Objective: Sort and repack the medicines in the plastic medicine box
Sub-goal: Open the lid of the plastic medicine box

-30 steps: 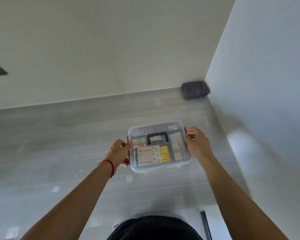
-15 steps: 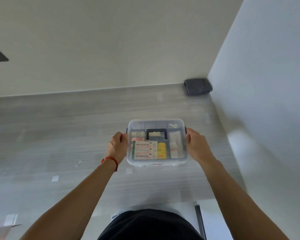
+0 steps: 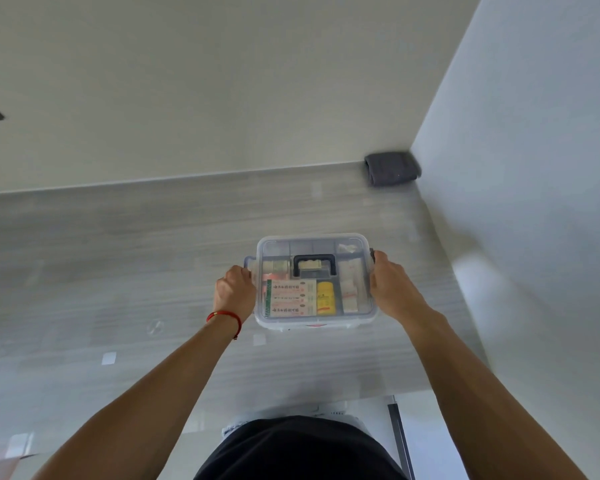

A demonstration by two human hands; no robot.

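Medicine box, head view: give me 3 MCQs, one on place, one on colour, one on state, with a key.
1. Where is the grey cloth?
A. far right corner of the counter
B. inside the box
C. under the left hand

2. What colour is the small bottle in the medicine box?
A. blue
B. yellow
C. black

3. The box lid is:
A. off
B. half open
C. on

Key: 1 A, it lies where the walls meet. 2 B, yellow shows through the clear lid. 3 C, the lid with its dark handle covers the box, left hand and right hand at the side latches.
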